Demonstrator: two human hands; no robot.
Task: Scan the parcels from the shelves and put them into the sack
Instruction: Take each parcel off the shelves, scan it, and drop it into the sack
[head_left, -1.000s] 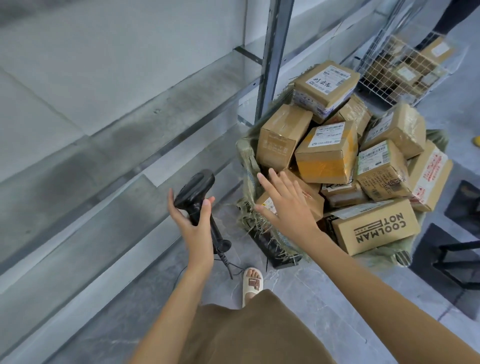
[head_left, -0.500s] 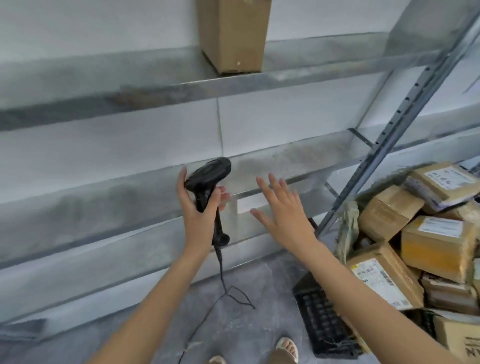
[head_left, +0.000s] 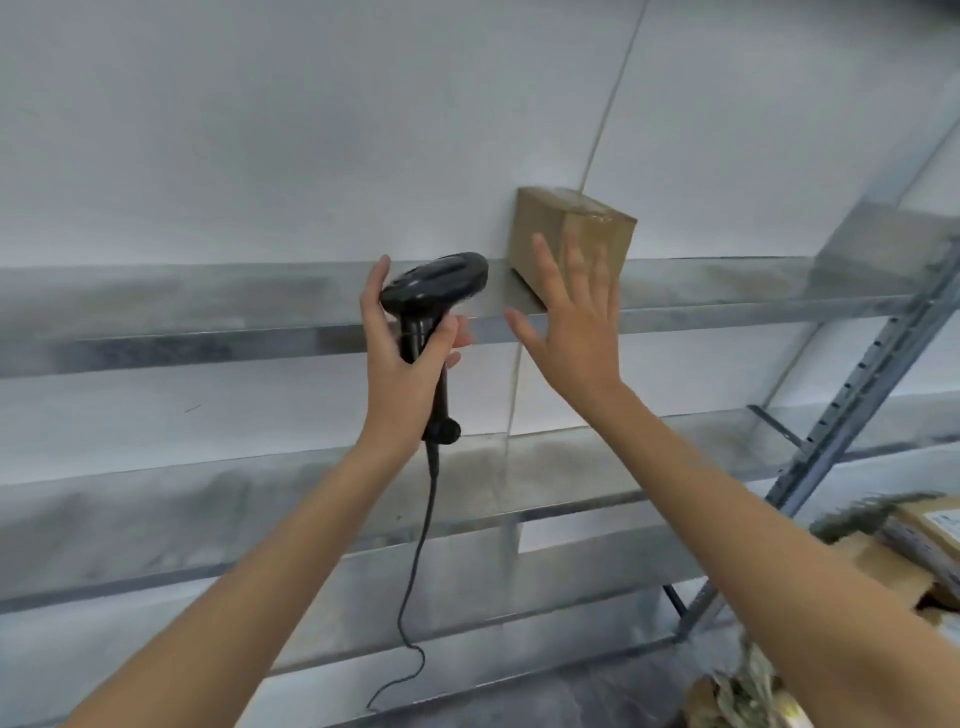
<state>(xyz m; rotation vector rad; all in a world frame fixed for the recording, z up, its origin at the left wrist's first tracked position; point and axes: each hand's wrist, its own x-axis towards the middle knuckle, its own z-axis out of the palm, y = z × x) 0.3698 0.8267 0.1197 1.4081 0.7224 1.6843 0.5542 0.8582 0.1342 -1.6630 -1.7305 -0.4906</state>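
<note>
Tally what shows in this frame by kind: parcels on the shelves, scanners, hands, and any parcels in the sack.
Parcels on the shelves: 1, a brown box on the upper shelf.
Scanners: 1, the black scanner, gripped by the left hand.
Hands: 2; the right hand is open in front of the box.
Parcels in the sack: at least 2 at the right edge, cut off.
Total: at least 6.

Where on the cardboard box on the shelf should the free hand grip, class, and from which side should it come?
Probably across the near end of the cardboard box, coming from the front. It stands at the edge of the shelf with its far end near the wall, and the open right hand is already spread before it, thumb left, fingers right. The left hand holds the scanner.
</note>
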